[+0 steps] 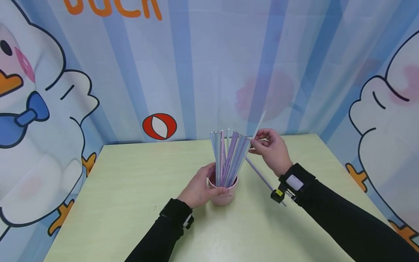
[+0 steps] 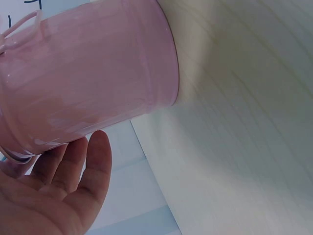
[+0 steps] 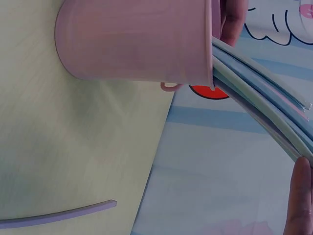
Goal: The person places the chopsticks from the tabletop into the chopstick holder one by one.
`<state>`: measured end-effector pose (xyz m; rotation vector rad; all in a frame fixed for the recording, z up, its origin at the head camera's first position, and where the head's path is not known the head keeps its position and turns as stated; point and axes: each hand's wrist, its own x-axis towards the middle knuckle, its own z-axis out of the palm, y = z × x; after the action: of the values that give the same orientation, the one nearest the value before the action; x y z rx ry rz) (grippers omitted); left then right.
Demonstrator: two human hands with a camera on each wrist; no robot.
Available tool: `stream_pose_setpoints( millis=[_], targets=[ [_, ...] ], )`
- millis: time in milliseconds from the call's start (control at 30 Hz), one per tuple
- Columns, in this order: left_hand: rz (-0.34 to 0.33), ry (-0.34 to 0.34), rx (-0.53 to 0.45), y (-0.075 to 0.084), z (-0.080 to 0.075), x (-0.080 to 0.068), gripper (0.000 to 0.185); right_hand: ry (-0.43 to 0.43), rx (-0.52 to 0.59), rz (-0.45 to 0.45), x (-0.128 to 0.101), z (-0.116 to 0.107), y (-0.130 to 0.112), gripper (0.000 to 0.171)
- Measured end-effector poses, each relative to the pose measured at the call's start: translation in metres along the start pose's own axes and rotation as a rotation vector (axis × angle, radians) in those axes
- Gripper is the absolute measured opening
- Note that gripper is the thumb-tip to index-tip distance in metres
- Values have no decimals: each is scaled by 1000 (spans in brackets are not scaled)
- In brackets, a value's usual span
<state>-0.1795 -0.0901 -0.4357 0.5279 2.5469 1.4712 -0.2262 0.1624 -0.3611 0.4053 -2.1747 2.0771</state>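
A pink cup (image 1: 222,198) with a small loop on its side (image 2: 22,27) stands upright on the table. My left hand (image 1: 204,187) grips its rim, thumb across the front and fingers round the left side. Long, slim pastel sticks (image 1: 226,160) in blue, lilac and pink stand in the cup, fanned towards the right. At the right of the bundle my right hand (image 1: 271,151) pinches a pale whitish stick (image 1: 261,122) that rises above the others. In the right wrist view one fingertip (image 3: 303,171) touches the sticks; the rest of that hand is out of frame.
A lilac stick (image 1: 260,173) lies on the table to the right of the cup, partly under the right wrist. The pale wooden table (image 1: 137,182) ends at a blue striped cloth (image 1: 203,72) with printed ducks behind and at both sides.
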Motion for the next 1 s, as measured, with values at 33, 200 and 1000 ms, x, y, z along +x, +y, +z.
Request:
stream_pose_setpoints(
  millis=[33, 200, 1000],
  targets=[
    [1, -1, -2, 0, 0, 0, 93, -5, -5, 0, -2, 1, 2, 37],
    [4, -3, 1, 0, 0, 0, 91, -39, -26, -1, -9, 5, 12, 36],
    [16, -7, -4, 0, -1, 0, 90, -141, -282, 15, -27, 15, 43, 28]
  ],
)
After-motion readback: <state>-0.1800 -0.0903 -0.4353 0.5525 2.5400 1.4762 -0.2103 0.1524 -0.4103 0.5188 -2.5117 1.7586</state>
